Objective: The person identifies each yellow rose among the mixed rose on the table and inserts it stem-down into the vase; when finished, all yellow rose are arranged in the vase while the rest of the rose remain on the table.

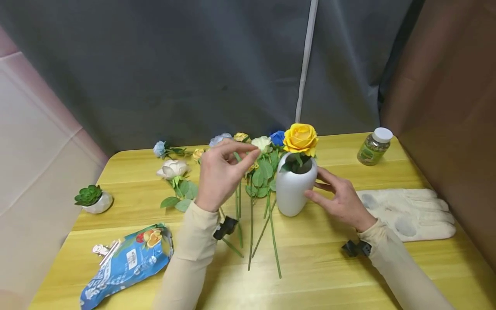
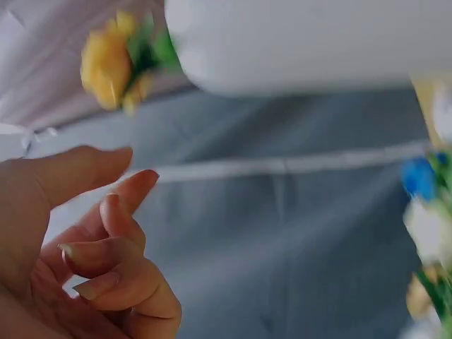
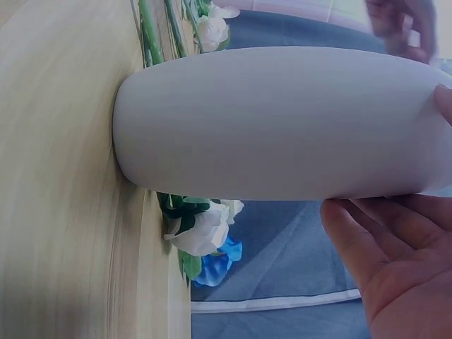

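A white vase (image 1: pixel 292 189) stands upright on the yellow wooden table (image 1: pixel 317 267) with one yellow rose (image 1: pixel 301 138) in it. My right hand (image 1: pixel 323 187) rests against the vase's right side with straight fingers; the right wrist view shows the open palm (image 3: pixel 395 261) beside the vase (image 3: pixel 275 123). Left of the vase, my left hand (image 1: pixel 252 150) hovers above several loose artificial roses (image 1: pixel 252 172) lying on the table. Its fingers are loosely curled and hold nothing, as the left wrist view of the hand (image 2: pixel 138 166) shows, with the vase (image 2: pixel 296 42) and rose (image 2: pixel 106 63) beyond.
A small succulent pot (image 1: pixel 93 199) sits at the far left. A blue packet (image 1: pixel 125 262) with a metal clip (image 1: pixel 104 249) lies front left. White gloves (image 1: pixel 410 211) lie on the right and a jar (image 1: pixel 373 146) stands back right. A brown board (image 1: pixel 445 86) walls the right side.
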A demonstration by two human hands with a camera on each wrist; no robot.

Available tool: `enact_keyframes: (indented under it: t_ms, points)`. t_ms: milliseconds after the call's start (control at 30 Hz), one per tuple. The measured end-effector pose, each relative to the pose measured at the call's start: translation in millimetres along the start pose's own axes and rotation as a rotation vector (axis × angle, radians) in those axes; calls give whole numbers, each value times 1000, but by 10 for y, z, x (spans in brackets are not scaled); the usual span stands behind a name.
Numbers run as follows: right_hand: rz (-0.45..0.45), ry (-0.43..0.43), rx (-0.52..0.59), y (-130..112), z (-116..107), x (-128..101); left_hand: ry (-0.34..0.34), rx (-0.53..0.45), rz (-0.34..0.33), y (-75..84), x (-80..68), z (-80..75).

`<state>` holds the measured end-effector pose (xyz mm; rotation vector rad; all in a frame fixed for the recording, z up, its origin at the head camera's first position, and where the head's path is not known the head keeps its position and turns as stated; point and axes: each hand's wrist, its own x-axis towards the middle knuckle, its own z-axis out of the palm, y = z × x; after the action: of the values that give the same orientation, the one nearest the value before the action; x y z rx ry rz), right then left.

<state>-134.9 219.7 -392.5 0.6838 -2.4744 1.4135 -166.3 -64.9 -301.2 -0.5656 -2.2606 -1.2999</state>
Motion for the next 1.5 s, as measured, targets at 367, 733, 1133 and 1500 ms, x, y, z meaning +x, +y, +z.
enact_keyframes:
  t_ms: [367, 733, 1133, 1500]
  points:
    - [11, 4, -4, -12, -19, 2, 96, 168, -477, -1154, -108, -367]
    - [-1, 4, -17, -11, -15, -5, 55, 261, -694, -1631, -298, -195]
    - [10, -1, -21, -21, -16, -10, 21, 229, -785, -1645, -260, -147]
    - [9, -2, -24, -13, -15, -4, -3, 106, -837, -1702, -256, -115]
